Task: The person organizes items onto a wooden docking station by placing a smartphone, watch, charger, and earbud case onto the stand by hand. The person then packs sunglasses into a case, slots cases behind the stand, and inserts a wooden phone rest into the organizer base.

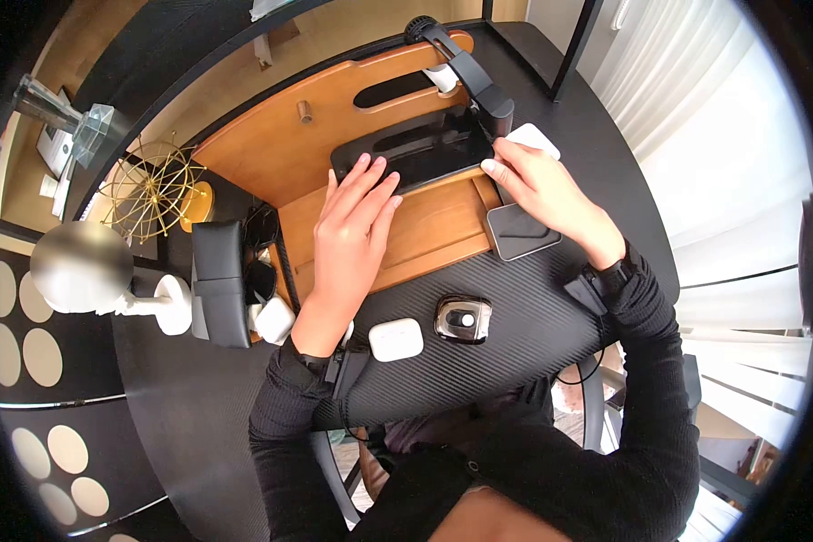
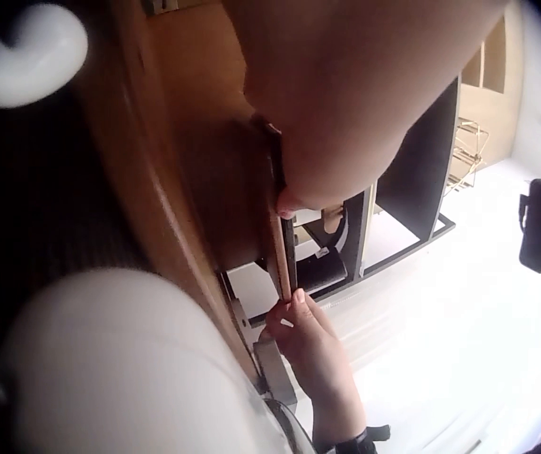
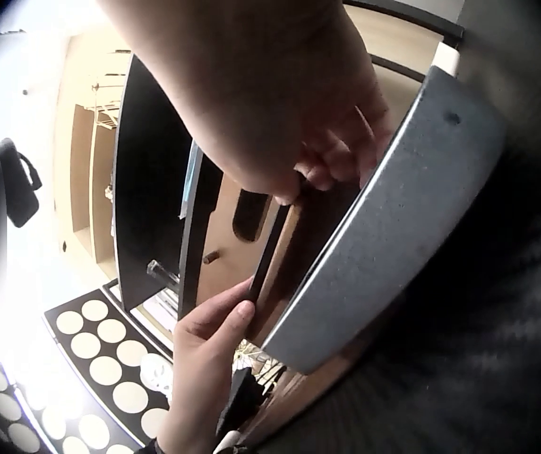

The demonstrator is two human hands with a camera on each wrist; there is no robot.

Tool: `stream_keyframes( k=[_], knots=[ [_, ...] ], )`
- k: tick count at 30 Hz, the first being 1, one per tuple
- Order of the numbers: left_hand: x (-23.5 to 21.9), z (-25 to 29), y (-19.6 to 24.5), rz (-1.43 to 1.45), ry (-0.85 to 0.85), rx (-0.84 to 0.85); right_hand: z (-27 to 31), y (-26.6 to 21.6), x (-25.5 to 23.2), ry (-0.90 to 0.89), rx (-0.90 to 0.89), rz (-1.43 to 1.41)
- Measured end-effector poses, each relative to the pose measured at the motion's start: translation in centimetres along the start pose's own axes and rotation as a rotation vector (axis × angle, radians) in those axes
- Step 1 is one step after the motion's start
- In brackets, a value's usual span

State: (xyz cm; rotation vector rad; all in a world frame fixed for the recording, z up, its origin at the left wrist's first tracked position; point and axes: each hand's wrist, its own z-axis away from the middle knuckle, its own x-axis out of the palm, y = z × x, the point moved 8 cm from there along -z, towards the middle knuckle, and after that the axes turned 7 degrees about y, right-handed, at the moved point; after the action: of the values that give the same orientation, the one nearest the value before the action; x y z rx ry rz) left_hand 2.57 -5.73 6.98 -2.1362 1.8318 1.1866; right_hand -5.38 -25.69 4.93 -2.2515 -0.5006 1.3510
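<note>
The left hand (image 1: 352, 217) lies flat, fingers straight and spread, pressing on the near left end of a black tablet (image 1: 425, 144) that rests on a wooden stand (image 1: 307, 135) in the middle of the counter (image 1: 515, 334). The right hand (image 1: 537, 185) meets the tablet's right end, its fingers curled about that edge; the wrist views show the fingertips pinching the thin dark slab (seen edge-on there) from both ends. Just under the right hand, at the stand's right, lies a grey pad (image 1: 519, 233), and a white block (image 1: 535, 140) peeks out beyond the knuckles. A black clamp arm (image 1: 470, 77) rises at the tablet's far right corner.

Nearer the person, on the carbon-pattern mat, sit a white earbud case (image 1: 396, 340) and, just right of it, a small shiny black device (image 1: 462, 319). To the left are a dark upright case (image 1: 219, 285), a gold wire ornament (image 1: 154, 190) and a white stand (image 1: 158, 303).
</note>
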Motion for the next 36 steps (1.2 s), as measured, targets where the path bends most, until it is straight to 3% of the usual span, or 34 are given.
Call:
stream_keyframes(
  k=[1,3,4,5,7,9,11,13,15,19,21,23,24,27,36],
  knots=[
    [0.0,-0.2,0.1,0.002,-0.004,0.003,-0.2,-0.1,-0.4,-0.003,-0.001,-0.002],
    [-0.1,-0.3,0.1,0.003,-0.007,0.005,-0.1,0.6,-0.4,-0.268,0.122,0.087],
    [-0.1,-0.3,0.2,-0.010,-0.014,0.008,0.3,1.9,-0.5,-0.401,0.296,0.082],
    [-0.1,-0.3,0.2,-0.023,-0.020,0.010,0.3,2.8,-0.7,-0.402,0.294,0.084],
    [-0.5,-0.5,1.2,-0.089,-0.005,0.063,-0.2,2.4,-2.4,-0.106,-0.137,0.186],
    [-1.1,-0.4,2.8,-0.154,0.006,0.118,0.3,4.8,-1.6,-0.175,-0.105,0.166],
    [-0.6,0.4,5.7,0.067,-0.180,0.187,0.6,5.5,-1.1,-0.298,-0.100,0.027],
    [0.3,2.4,8.4,0.154,-0.490,0.087,0.4,5.7,-1.8,-0.333,-0.097,0.077],
    [0.7,3.9,10.4,0.146,-0.592,0.188,0.6,7.3,-2.4,-0.360,0.121,0.060],
    [1.5,6.6,10.5,0.099,-0.765,0.255,0.9,8.2,-4.0,-0.357,0.210,0.021],
    [1.9,7.0,10.3,0.064,-0.800,0.255,1.2,7.3,-5.3,-0.353,0.240,-0.062],
    [2.7,7.7,10.0,0.016,-0.855,0.272,1.4,4.4,-5.6,-0.390,0.161,-0.340],
    [2.7,7.6,10.0,0.015,-0.852,0.265,1.5,3.2,-5.2,-0.422,0.091,-0.338],
    [2.4,7.5,10.0,0.032,-0.858,0.250,1.5,-1.0,-3.2,-0.419,-0.125,-0.230],
    [1.1,7.8,9.6,0.083,-0.826,0.215,2.5,-5.9,-0.1,-0.209,-0.308,0.138]
  ],
)
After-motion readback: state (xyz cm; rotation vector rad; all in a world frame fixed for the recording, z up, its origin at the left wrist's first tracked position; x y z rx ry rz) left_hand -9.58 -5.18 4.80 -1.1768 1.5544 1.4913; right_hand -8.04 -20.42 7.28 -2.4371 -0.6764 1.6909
